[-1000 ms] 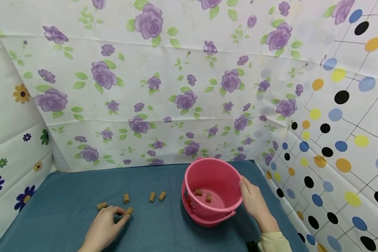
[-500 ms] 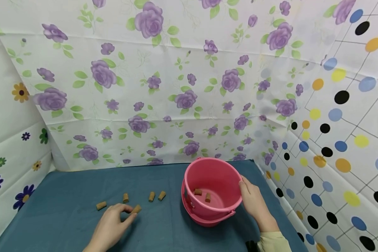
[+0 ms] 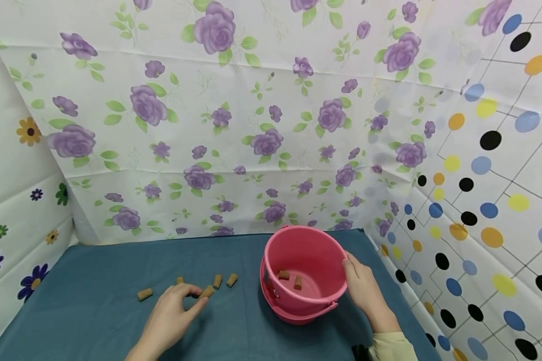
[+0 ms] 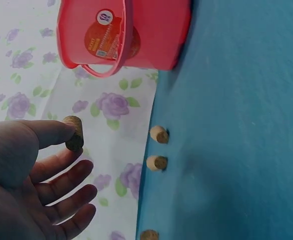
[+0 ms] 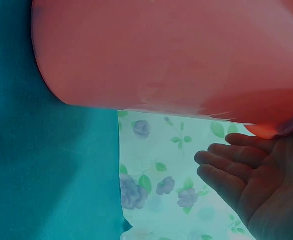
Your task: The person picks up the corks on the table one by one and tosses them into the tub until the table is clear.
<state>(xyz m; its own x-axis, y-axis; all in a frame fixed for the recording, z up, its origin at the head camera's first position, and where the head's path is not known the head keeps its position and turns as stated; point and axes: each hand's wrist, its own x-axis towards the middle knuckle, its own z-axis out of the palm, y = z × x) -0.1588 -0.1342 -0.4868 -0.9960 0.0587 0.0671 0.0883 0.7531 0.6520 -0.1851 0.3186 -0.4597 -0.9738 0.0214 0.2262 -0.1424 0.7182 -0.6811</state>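
My left hand [image 3: 173, 313] pinches a cork [image 3: 207, 291] between thumb and index finger, above the cloth. In the left wrist view the cork [image 4: 74, 134] shows clearly and the other fingers are loosely bent. To the right stands a pink bucket [image 3: 311, 245], two corks [image 3: 298, 283] lying on its bottom. My right hand [image 3: 365, 288] holds the bucket's rim at its right side, thumb at the edge. In the right wrist view several of its fingers [image 5: 231, 165] stretch out beside the bucket wall, while the grip at the rim is mostly hidden.
Several loose corks lie on the blue cloth [image 3: 95, 281]: one at far left [image 3: 145, 294], one partly behind the left hand [image 3: 179, 280], and a pair [image 3: 232, 280] toward the bucket. The bucket's handle [image 3: 316, 315] hangs down in front. Patterned cloth walls [image 3: 248, 200] enclose the table.
My left hand has moved rightward and slightly up with the pinched cork, closer to the pair near the bucket. The right hand and bucket have stayed in place.
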